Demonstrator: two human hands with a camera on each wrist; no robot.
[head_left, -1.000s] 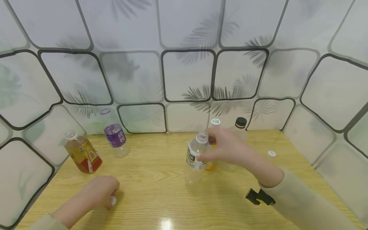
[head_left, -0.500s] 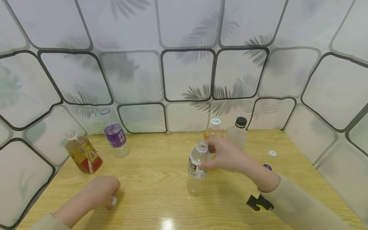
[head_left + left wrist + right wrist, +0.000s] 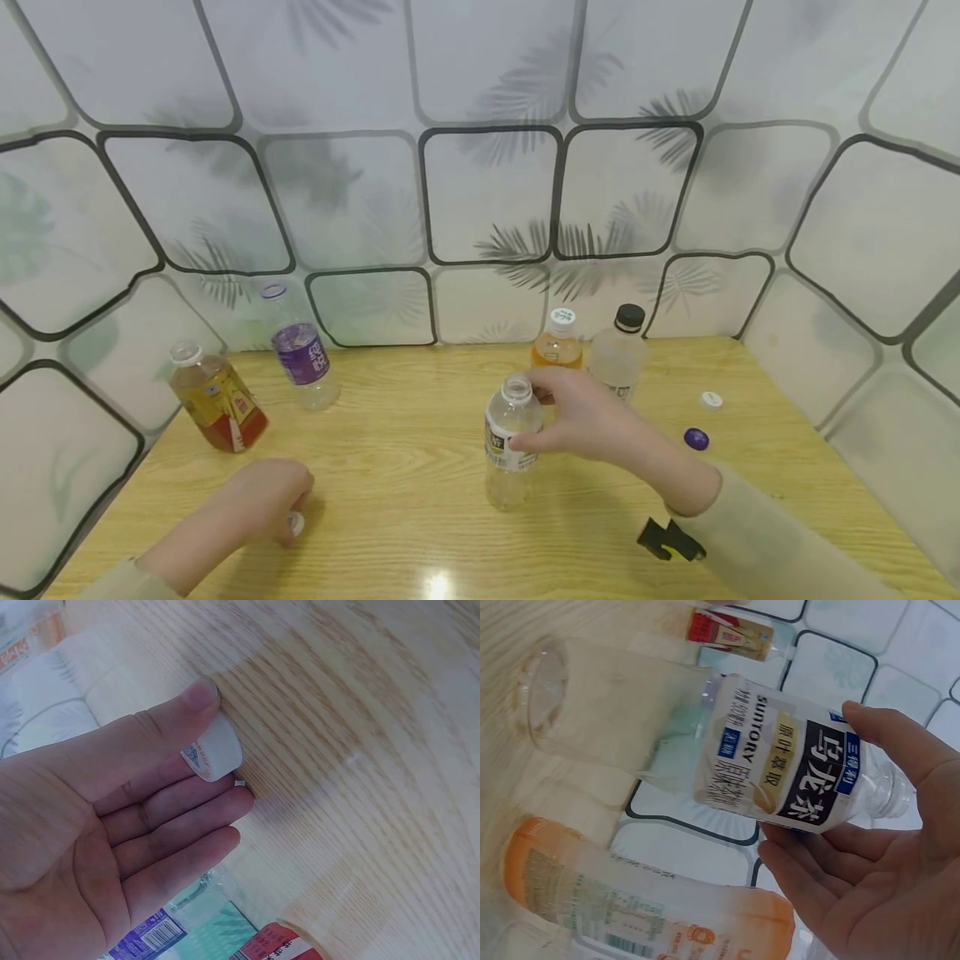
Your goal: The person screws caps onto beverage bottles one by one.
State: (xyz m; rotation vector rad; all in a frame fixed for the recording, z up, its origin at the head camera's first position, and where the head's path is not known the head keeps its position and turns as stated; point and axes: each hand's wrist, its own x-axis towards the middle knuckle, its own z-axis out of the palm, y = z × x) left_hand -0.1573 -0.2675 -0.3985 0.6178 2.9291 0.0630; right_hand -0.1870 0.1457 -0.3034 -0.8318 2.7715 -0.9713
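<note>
My left hand (image 3: 262, 497) stays low at the front left of the wooden table (image 3: 390, 533). Between its thumb and fingers it pinches a white bottle cap (image 3: 223, 754), printed inside or on top with a small code. My right hand (image 3: 588, 417) grips the upper part of a clear, uncapped plastic bottle (image 3: 504, 487) right of the middle. In the right wrist view, the thumb and fingers lie on either side of its white label (image 3: 772, 750), near the shoulder. The bottle looks drained and stands upright, its base close over or on the tabletop.
Behind the right hand stand an orange drink bottle (image 3: 557, 350) with a white cap and a clear bottle (image 3: 617, 358) with a black cap. Uncapped tea (image 3: 217, 404) and purple-labelled (image 3: 302, 358) bottles stand left. White (image 3: 712, 401) and purple (image 3: 696, 439) caps lie right. Patterned panels (image 3: 487, 200) enclose the table.
My right hand has brought the clear bottle toward me and down, away from the orange drink bottle. The purple cap has come into view from behind the right arm. My left hand has not moved.
</note>
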